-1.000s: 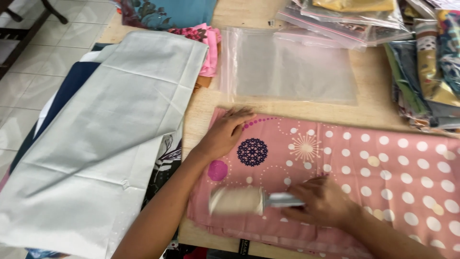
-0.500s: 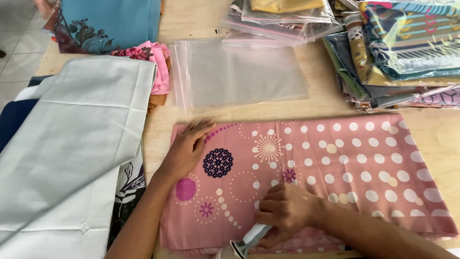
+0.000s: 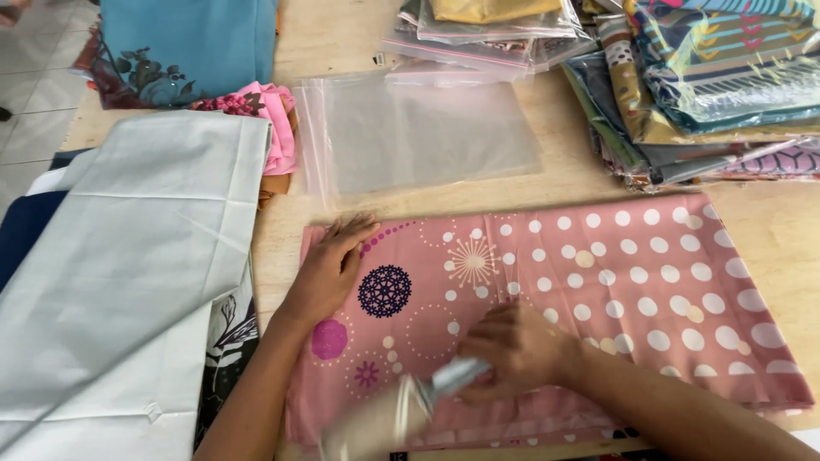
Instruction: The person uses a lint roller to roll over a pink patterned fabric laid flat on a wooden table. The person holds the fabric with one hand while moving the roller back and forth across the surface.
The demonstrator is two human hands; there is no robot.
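A folded pink cloth with white dots and a dark round motif lies flat on the wooden table. My left hand presses flat on its upper left corner, fingers spread. My right hand rests on the cloth's lower middle and grips the handle of a pale roller. The roller is blurred by motion and lies at the cloth's near left edge.
An empty clear plastic bag lies just beyond the cloth. Bagged folded fabrics are stacked at the back right, with more clear bags at the back. A grey cloth and a teal cloth lie on the left.
My right hand has drawn the roller toward me across the cloth, to its near left edge. The camera view has shifted. My left hand has stayed on the corner.
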